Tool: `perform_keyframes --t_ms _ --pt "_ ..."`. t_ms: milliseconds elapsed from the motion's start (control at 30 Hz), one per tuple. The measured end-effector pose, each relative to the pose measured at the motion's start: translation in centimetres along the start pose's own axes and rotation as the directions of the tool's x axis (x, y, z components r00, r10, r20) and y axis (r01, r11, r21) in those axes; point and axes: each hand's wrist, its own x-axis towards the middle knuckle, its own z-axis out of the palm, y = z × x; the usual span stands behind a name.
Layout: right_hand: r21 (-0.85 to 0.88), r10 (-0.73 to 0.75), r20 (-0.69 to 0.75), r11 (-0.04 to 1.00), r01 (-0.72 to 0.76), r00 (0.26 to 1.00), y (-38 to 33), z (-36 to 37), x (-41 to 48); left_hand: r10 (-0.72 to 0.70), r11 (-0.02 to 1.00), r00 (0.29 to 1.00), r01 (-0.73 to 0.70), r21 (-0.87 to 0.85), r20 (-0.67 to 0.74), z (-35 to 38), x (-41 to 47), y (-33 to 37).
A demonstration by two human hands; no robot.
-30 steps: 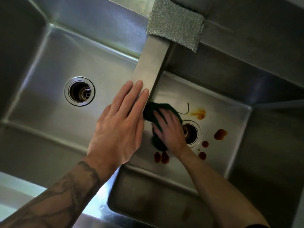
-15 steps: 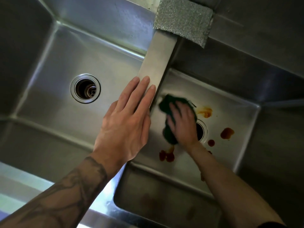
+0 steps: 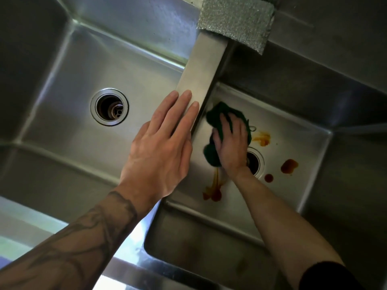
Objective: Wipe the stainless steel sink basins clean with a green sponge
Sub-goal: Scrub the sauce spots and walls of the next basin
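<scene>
A green sponge [image 3: 217, 115] sits at the left edge of the right basin [image 3: 297, 126], close against the foot of the steel divider [image 3: 201, 74], with bare floor open toward the back wall and the right-hand corner. The right drain [image 3: 255, 164] lies just beside the wrist, partly hidden by it. Red-brown spots [image 3: 289, 165] and an orange smear [image 3: 261, 138] mark the floor right of the hand; a streak [image 3: 214, 187] trails toward the front wall. The left basin [image 3: 69, 97] and its drain [image 3: 109, 106] lie across the divider (a silver scouring pad [image 3: 235, 21] rests on the back rim). The right hand [image 3: 230, 147] presses down, fingers bent over the sponge, which bulges out past the fingertips and the thumb side. The left hand [image 3: 161, 147] rests flat on the divider, fingers straight and together.
</scene>
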Motion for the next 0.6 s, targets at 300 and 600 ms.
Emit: perform_keyframes --t_ms 300,600 --pt "0.103 -0.432 0.176 0.902 0.42 0.885 0.8 -0.1 -6.4 0.002 1.0 1.0 -0.002 -0.008 -0.01 -0.1 0.0 0.0" --pt "0.121 -0.282 0.165 0.957 0.265 0.945 -2.7 0.1 -8.3 0.006 1.0 1.0 -0.006 -0.008 0.003 -0.1 0.1 0.0"
